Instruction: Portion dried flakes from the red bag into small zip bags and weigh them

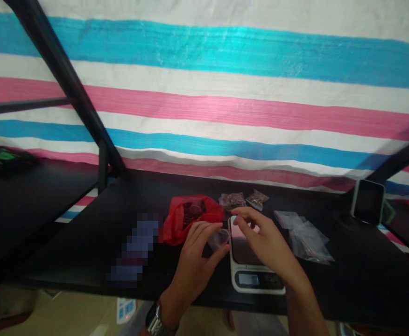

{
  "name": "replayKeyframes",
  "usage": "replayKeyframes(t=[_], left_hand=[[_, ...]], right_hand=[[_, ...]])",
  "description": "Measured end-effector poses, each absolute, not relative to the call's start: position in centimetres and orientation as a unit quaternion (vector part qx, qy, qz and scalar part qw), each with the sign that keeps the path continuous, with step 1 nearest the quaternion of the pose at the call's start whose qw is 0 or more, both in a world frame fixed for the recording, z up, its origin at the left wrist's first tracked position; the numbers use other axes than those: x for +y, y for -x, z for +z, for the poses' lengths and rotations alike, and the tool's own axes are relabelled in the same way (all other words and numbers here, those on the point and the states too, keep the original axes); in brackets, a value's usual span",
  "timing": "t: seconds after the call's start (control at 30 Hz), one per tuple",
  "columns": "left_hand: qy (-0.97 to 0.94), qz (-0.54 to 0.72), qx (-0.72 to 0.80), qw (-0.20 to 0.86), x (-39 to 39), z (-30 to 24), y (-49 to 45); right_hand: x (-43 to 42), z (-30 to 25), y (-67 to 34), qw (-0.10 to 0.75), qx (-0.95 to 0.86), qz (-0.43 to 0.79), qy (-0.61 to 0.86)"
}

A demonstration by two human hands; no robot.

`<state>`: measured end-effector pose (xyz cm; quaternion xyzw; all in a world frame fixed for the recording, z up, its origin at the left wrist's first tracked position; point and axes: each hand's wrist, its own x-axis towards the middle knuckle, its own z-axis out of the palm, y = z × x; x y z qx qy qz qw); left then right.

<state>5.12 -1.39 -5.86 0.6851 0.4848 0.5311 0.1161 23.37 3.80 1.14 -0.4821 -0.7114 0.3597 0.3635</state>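
Left hand (193, 266) curled, fingers and thumb gripping a clear plastic cup (220, 239) just beside a white digital kitchen scale (250, 280). Right hand (264, 240) half-open, above the scale's platform. Red plastic bag (190, 219) near left hand; 2 small zip bags (232, 200) beyond, on black table (67, 247).

A chunky wristwatch (154, 317) with a dark case and a silver link bracelet (158, 327) circles the left wrist (165, 310). The left hand (193, 266) and right hand (265, 240) are bare, and so is the right forearm (304, 308).
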Motion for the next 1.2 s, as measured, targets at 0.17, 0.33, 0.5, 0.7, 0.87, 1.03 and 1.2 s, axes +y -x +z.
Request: replayKeyframes(t=[0.17, 0.33, 0.5, 0.7, 0.87, 1.03, 1.2], left_hand=[[-0.618, 0.54, 0.558, 0.123, -3.0, -6.5, -3.5], [-0.608, 0.518, 0.584, 0.149, -4.7, -7.4, -1.9], [-0.613, 0.491, 0.577, 0.225, -5.3, -6.9, -0.3], [-0.629, 0.446, 0.576, 0.271, -5.9, -6.0, 0.4], [-0.621, 0.453, 0.572, 0.286, -6.0, -5.8, 0.9], [-0.614, 0.457, 0.582, 0.277, -6.0, -6.5, 1.2], [-0.6, 0.464, 0.575, 0.305, -5.9, -6.8, 0.7]], right_hand=[[5.7, -0.7, -18.0, 0.374, -0.756, 0.271, 0.464], [7.2, -2.4, -14.6, 0.277, -0.798, 0.177, 0.505], [8.3, -3.2, -12.3, 0.236, -0.809, 0.124, 0.524], [8.1, -3.3, -10.2, 0.225, -0.816, 0.11, 0.52], [7.9, -3.6, -9.7, 0.242, -0.828, 0.115, 0.492], [7.8, -3.6, -10.7, 0.235, -0.816, 0.14, 0.51], [7.7, -3.2, -13.3, 0.24, -0.795, 0.092, 0.549]])
